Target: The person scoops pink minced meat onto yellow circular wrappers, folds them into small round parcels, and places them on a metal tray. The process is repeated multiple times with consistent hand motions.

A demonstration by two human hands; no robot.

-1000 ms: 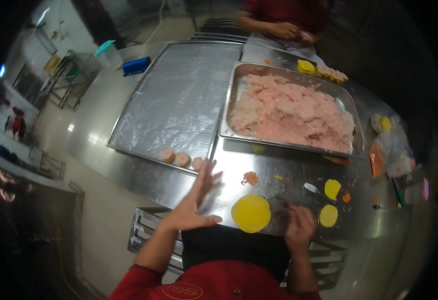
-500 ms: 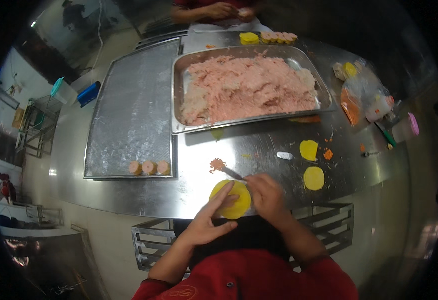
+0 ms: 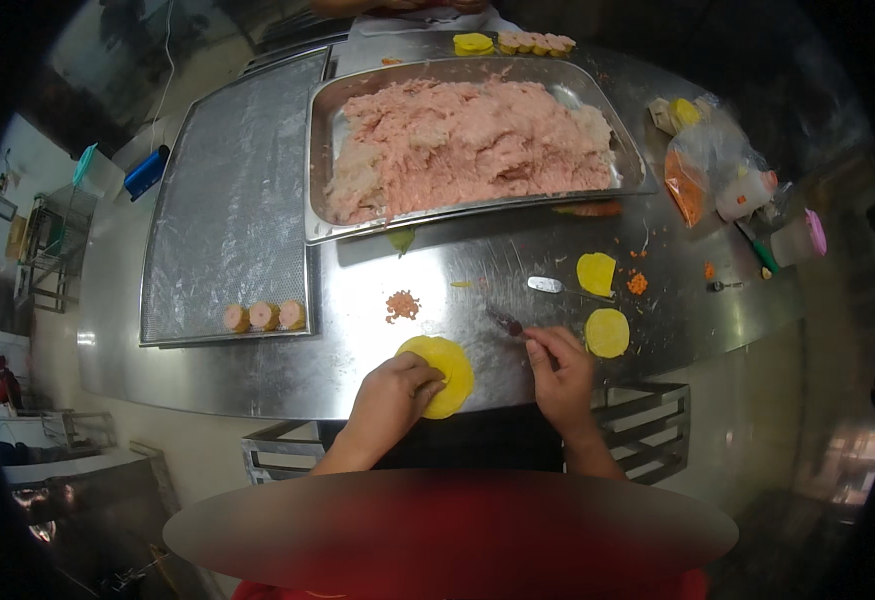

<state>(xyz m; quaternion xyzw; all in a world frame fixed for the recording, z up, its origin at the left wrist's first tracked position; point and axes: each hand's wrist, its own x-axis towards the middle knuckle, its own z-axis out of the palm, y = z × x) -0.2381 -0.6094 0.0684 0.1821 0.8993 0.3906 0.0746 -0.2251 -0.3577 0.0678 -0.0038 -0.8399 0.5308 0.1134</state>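
Note:
My left hand (image 3: 393, 402) bends its fingers over a round yellow wrapper (image 3: 450, 375) at the near table edge, fingertips pinched together on its face. To the right, my right hand (image 3: 563, 378) grips a thin spatula-like tool (image 3: 508, 323), whose end looks dark and blurred. A little pile of orange-brown chopped bits (image 3: 403, 306) lies on the steel just beyond the wrapper. Right of my right hand rest another round yellow wrapper (image 3: 607, 333) and a folded or cut yellow wrapper (image 3: 596, 273). A metal spatula (image 3: 546, 285) lies near them.
A deep steel pan (image 3: 318, 230) of pink minced filling (image 3: 478, 140) fills the far middle. On the left, a mesh tray (image 3: 228, 200) carries three filled dumplings (image 3: 264, 317). Bags and a bottle (image 3: 743, 193) stand at right. A co-worker's hands show at the far edge.
My right hand has drawn the tool away from the chopped bits and wrapper, to the right. My left fingers, stretched out before, are now curled on the wrapper. The view has shifted.

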